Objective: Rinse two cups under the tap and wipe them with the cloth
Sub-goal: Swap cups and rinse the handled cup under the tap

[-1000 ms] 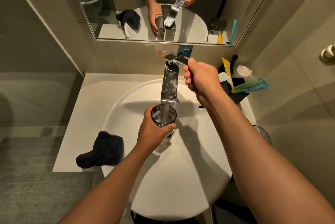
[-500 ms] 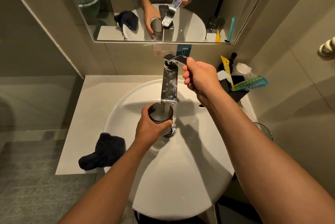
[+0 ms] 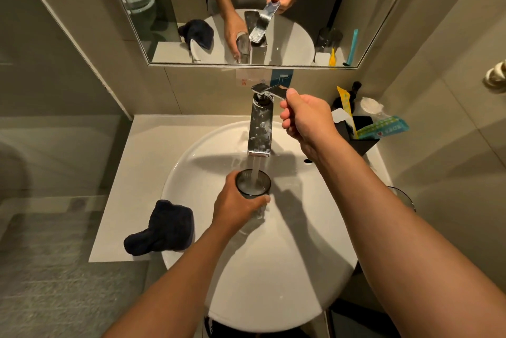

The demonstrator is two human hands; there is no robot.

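Centre frame: left hand [image 3: 235,204] wrapped around cup [image 3: 253,183], mouth up to catch the stream, while right hand [image 3: 306,118] pinches tap lever [image 3: 269,89] raised to run water.

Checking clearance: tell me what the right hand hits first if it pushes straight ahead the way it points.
Probably the tap lever, already at the right hand's fingertips; beyond that, the wall under the mirror. Depth is uncertain.

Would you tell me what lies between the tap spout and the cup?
In the head view, only a stream of water falls from the tap spout into the cup.
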